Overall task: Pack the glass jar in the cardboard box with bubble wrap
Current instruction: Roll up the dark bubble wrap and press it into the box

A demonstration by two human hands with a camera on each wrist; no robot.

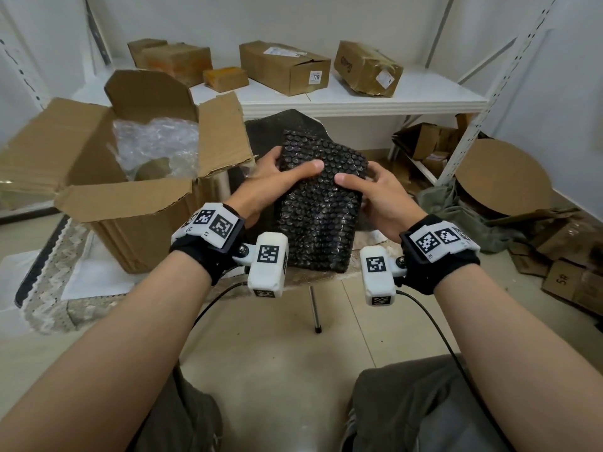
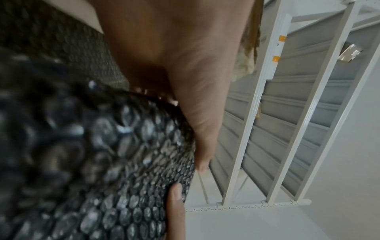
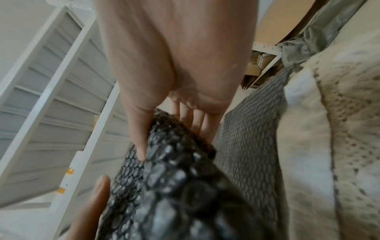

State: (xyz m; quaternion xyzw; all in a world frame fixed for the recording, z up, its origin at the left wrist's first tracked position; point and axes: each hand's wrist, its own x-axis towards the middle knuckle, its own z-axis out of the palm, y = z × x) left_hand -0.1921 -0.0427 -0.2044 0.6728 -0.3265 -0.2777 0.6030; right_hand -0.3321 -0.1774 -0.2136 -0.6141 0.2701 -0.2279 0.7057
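Note:
A bundle of black bubble wrap (image 1: 321, 197) is held between both hands over a small table. The jar itself is hidden inside the wrap. My left hand (image 1: 277, 177) grips the bundle's left side, thumb lying across the top. My right hand (image 1: 368, 187) grips the right side, thumb on top and fingers underneath. The left wrist view shows the wrap (image 2: 98, 162) under my left thumb (image 2: 197, 113). In the right wrist view the wrap (image 3: 174, 186) sits between thumb and fingers. An open cardboard box (image 1: 130, 190) stands to the left with clear bubble wrap (image 1: 156, 141) inside.
A white shelf (image 1: 359, 99) behind holds several closed cartons. Flattened cardboard and a round cardboard disc (image 1: 499, 177) lie at the right on the floor. A lace cloth (image 1: 52, 275) covers a surface at left. A thin metal table leg (image 1: 315, 308) stands below the bundle.

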